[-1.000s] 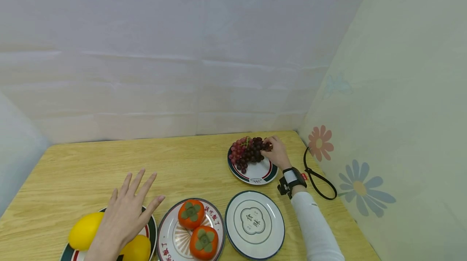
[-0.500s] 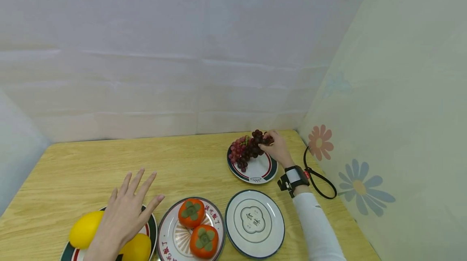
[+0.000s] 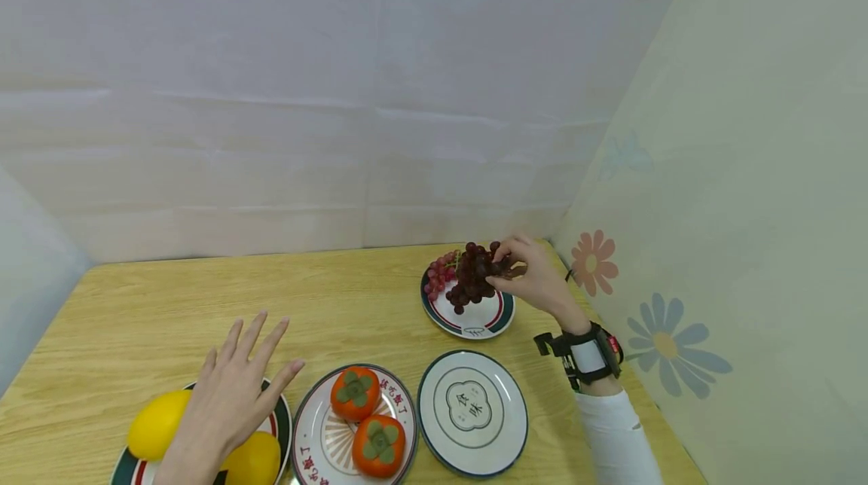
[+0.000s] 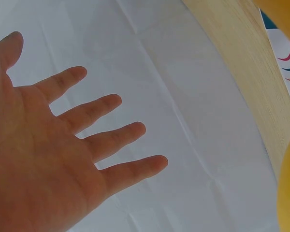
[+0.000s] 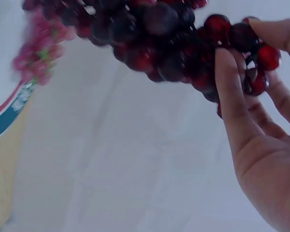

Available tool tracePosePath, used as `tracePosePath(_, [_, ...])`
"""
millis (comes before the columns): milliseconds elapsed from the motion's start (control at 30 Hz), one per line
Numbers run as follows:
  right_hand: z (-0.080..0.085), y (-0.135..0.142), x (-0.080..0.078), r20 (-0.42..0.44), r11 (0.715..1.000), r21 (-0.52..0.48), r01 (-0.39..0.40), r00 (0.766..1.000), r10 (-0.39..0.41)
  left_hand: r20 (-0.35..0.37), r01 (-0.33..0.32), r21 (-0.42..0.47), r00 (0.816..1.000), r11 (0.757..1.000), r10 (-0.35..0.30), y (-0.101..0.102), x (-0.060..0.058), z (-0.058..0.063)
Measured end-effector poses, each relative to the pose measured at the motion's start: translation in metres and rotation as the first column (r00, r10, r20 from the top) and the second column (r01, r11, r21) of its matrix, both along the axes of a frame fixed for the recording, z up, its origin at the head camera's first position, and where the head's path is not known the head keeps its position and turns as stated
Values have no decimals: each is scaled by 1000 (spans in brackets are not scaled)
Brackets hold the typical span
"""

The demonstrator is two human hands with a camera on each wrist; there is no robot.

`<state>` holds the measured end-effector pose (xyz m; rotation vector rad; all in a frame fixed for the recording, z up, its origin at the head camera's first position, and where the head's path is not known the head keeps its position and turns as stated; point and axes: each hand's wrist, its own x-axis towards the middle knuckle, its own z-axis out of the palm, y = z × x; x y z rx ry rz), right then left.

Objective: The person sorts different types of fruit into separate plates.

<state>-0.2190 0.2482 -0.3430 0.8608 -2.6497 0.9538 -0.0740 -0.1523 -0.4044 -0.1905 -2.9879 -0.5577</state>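
Observation:
My right hand (image 3: 536, 274) pinches one end of a dark red bunch of grapes (image 3: 472, 274), which hangs over a plate (image 3: 475, 325) with a green and red rim. In the right wrist view thumb and fingers are curled round the end grapes (image 5: 159, 43). A lighter pink bunch of grapes (image 3: 441, 274) lies on the left side of that plate. My left hand (image 3: 227, 398) is spread with straight fingers above a plate (image 3: 126, 468) bearing yellow fruits (image 3: 159, 425) that look like lemons or mangoes. Nothing is in its palm in the left wrist view.
Two orange persimmons (image 3: 356, 393) lie on a patterned plate (image 3: 312, 425) at the front middle. To its right stands a white plate (image 3: 472, 413) with a printed centre. A pale wall (image 3: 366, 93) closes the table's back; another with flower prints (image 3: 667, 346) bounds the right.
My right hand has lifted the dark grapes off the plate, and its wrist has swung to the right. The pink bunch stays on the plate. My left hand holds its place.

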Motion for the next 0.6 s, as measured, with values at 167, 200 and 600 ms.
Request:
tracePosePath(167, [11, 1, 35, 94, 976, -33, -216, 971, 218, -2, 1, 6, 1000, 1000, -1, -1, 0, -1])
tracePosePath(200, [11, 2, 41, 119, 963, -39, -268, 955, 271, -2, 1, 4, 1000, 1000, -1, -1, 0, -1])
tracePosePath(600, [-58, 11, 47, 474, 874, -183, -450, 739, 479, 1, -4, 4, 1000, 1000, 4, 0, 1, 0])
